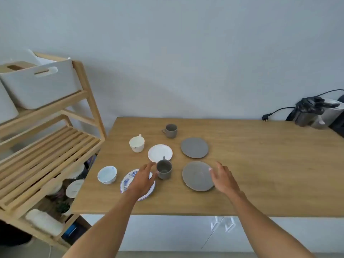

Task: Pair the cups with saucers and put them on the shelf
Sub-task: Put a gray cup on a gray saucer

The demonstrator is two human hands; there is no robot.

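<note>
Nothing paired yet — three cups and four saucers sit apart on the table (260,164). Left hand (142,180), fingers spread, touches the near grey cup (164,169); right hand (224,177), spread, hovers beside the near grey saucer (195,176). Slatted shelf (46,155) waits.

A single wide-angle camera on the person's head looks forward and down from the near edge of the table (260,164). It faces the wall, with the shelf (55,146) at left and both forearms reaching in from the bottom of view.
</note>
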